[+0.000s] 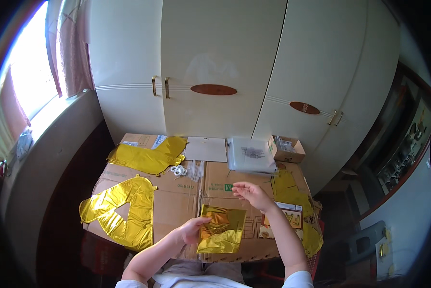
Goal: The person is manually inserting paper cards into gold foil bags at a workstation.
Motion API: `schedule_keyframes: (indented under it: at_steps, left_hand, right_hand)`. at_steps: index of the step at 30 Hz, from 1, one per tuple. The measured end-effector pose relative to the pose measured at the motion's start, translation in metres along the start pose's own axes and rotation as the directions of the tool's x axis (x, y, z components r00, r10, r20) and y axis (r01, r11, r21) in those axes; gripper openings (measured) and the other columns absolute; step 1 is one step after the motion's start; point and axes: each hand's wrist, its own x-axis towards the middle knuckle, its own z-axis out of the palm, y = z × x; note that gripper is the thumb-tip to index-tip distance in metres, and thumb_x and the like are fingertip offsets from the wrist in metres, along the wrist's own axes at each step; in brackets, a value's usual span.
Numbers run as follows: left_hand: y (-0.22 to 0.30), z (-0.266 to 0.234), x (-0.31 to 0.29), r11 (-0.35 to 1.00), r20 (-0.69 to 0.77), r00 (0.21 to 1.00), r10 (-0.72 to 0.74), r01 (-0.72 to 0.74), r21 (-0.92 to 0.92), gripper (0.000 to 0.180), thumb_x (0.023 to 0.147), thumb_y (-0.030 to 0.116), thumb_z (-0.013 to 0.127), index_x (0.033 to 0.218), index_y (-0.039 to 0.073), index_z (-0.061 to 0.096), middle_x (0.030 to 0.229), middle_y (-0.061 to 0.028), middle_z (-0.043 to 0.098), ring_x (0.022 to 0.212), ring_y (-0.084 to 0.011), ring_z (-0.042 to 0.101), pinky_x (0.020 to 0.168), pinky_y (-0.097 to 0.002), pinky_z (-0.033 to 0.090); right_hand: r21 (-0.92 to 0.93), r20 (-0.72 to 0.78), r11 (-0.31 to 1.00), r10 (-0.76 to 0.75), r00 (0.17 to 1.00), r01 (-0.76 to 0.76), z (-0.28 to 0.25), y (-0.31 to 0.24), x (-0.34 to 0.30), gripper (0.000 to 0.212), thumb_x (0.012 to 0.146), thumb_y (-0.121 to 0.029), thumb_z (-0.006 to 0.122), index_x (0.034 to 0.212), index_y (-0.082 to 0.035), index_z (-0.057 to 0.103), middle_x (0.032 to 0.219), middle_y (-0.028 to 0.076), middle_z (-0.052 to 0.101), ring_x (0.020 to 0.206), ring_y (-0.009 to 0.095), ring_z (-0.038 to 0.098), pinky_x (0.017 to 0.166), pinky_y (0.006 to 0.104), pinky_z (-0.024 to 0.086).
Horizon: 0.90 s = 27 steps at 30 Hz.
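My left hand (pixel 192 230) is closed on the left edge of a folded gold foil balloon (pixel 222 237), a shiny flat rectangle held over the near middle of the cardboard. Up and to the right of it, my right hand (pixel 252 196) is raised with fingers loosely stretched and slightly apart; nothing shows between them. A flat gold foil balloon with a hole in its middle (pixel 141 211) is spread out at the left. Another flat gold foil balloon (pixel 148 156) lies at the far left. My right forearm passes over a printed card packet (pixel 269 226).
Cardboard (pixel 177 204) covers the table. White ribbon rolls (pixel 178 170) and clear straws (pixel 195 170) lie near the back. Behind are a grey-white sheet (pixel 206 149), a clear plastic packet (pixel 251 154) and a small open box (pixel 292 152). More gold foil (pixel 286 185) lies right. Cabinets (pixel 220 53) stand behind.
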Motion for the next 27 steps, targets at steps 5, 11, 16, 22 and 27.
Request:
schedule_keyframes:
  at_steps: [5, 11, 16, 22, 27]
  left_hand:
    - [0.003, -0.016, -0.029, 0.96, 0.023, 0.982, 0.188, -0.179, -0.215, 0.052, 0.095, 0.028, 0.051, 0.138, -0.001, 0.045, 0.134, -0.02, 0.055, 0.122, -0.0347, 0.055, 0.106, -0.0506, 0.041]
    - [0.0, -0.057, -0.063, 0.792, -0.027, 0.881, 0.472, -0.437, -0.426, 0.048, 0.096, 0.026, 0.048, 0.135, -0.002, 0.047, 0.131, -0.0208, 0.057, 0.117, -0.037, 0.058, 0.103, -0.0529, 0.043]
    - [0.007, -0.06, -0.092, 0.728, -0.187, 0.787, 0.588, -0.616, -0.302, 0.05, 0.091, 0.025, 0.053, 0.134, -0.001, 0.048, 0.128, -0.0221, 0.058, 0.115, -0.0388, 0.059, 0.103, -0.0544, 0.044]
    - [0.0, -0.081, -0.112, 0.66, -0.385, 0.675, 0.629, -0.726, -0.195, 0.048, 0.09, 0.025, 0.052, 0.131, -0.001, 0.051, 0.127, -0.0208, 0.059, 0.114, -0.0388, 0.059, 0.1, -0.0565, 0.045]
    - [-0.007, -0.098, -0.109, 0.677, -0.355, 0.748, 0.561, -0.661, -0.323, 0.047, 0.092, 0.025, 0.052, 0.131, -0.001, 0.05, 0.127, -0.0211, 0.06, 0.115, -0.0382, 0.059, 0.099, -0.0566, 0.046]
  right_hand:
    - [-0.31, -0.041, 0.949, -0.076, 0.996, 0.06, -0.002, 0.047, 0.036, 0.041, 0.098, -0.024, 0.057, 0.133, -0.003, 0.053, 0.126, 0.01, 0.062, 0.113, 0.016, 0.06, 0.092, 0.0284, 0.049]
    - [-0.784, 0.052, 0.589, -0.249, 0.967, 0.194, 0.014, 0.068, 0.157, 0.049, 0.094, -0.027, 0.055, 0.138, -0.006, 0.048, 0.143, 0.021, 0.047, 0.132, 0.035, 0.045, 0.109, 0.0403, 0.039]
    - [-0.949, 0.095, 0.268, -0.266, 0.959, 0.169, -0.009, 0.09, 0.256, 0.054, 0.095, -0.037, 0.055, 0.14, -0.008, 0.046, 0.15, 0.019, 0.037, 0.14, 0.032, 0.035, 0.114, 0.0413, 0.033]
    - [-0.941, 0.318, 0.093, -0.091, 0.944, 0.326, -0.014, 0.082, 0.3, 0.05, 0.096, -0.041, 0.052, 0.133, -0.008, 0.051, 0.138, 0.02, 0.052, 0.126, 0.033, 0.052, 0.102, 0.0438, 0.046]
    - [-0.873, 0.478, -0.046, -0.281, 0.833, 0.485, -0.021, 0.091, 0.3, 0.022, 0.094, -0.025, 0.053, 0.1, -0.006, 0.061, 0.105, 0.017, 0.07, 0.093, 0.034, 0.069, 0.079, 0.0423, 0.057]
